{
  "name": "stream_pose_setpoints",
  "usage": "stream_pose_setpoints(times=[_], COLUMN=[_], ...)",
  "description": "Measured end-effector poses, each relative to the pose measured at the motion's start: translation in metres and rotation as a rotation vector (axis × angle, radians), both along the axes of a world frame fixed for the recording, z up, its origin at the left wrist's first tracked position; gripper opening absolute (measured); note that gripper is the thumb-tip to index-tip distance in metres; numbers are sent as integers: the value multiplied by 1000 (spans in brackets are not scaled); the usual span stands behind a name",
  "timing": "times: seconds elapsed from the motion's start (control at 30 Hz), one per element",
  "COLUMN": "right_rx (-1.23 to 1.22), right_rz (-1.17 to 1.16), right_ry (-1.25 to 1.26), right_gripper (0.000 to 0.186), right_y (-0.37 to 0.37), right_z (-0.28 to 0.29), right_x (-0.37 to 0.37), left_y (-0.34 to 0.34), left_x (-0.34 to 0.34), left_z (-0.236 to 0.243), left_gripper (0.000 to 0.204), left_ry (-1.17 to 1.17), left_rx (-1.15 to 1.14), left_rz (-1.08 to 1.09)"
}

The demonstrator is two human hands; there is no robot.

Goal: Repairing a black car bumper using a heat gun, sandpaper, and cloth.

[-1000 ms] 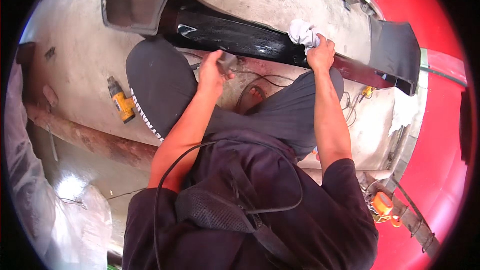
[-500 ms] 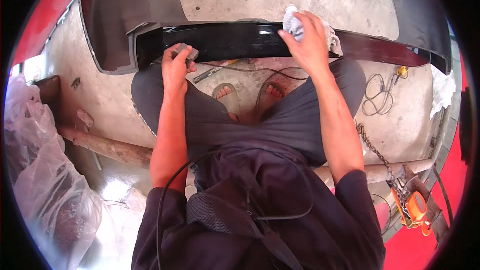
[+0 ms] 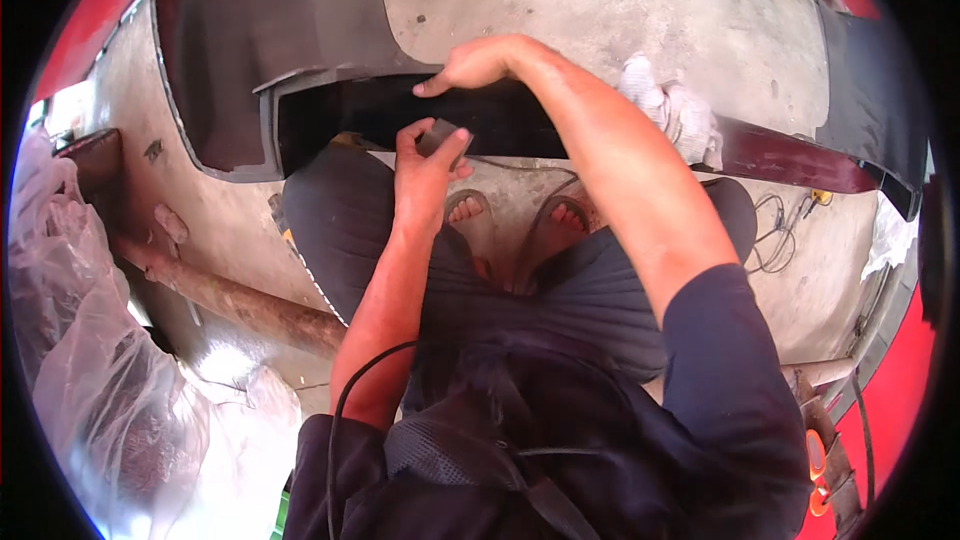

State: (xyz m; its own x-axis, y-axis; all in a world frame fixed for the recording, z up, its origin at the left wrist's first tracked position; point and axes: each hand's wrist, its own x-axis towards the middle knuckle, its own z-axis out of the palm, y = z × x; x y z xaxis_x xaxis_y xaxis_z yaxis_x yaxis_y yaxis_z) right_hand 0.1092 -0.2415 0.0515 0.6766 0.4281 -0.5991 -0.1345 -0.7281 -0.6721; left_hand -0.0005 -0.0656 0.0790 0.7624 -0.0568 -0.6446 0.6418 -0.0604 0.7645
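A long curved car bumper lies across my lap, with a glossy black strip at its middle and dull maroon toward the right. My left hand pinches a small grey block just in front of the black strip's near edge; I cannot tell whether the block touches it. Reaching across, my right hand grips the bumper's far edge, thumb on the near side and the other fingers mostly hidden. A crumpled white cloth rests on the bumper beyond my right forearm.
Cables and a yellow-ended cord lie on the concrete floor. Clear plastic sheeting is heaped at the left, near a rusty pipe. An orange hoist part shows at the lower right.
My right hand has let go of the white cloth and moved left to the bumper's far edge. My left hand has shifted right and slightly nearer, still holding the grey block.
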Motion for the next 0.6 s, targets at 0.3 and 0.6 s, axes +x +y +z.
stream_pose_setpoints(times=[0.3,0.6], right_rx=[-45,-157], right_rz=[-31,-19], right_ry=[-21,-37], right_gripper=[78,78], right_y=[4,12], right_z=[-4,15], right_x=[0,-6], left_y=[1,3], left_x=[-6,-7], left_z=[-9,-5], left_gripper=[58,70], left_ry=[33,84], left_rx=[15,75], left_rz=[-135,-164])
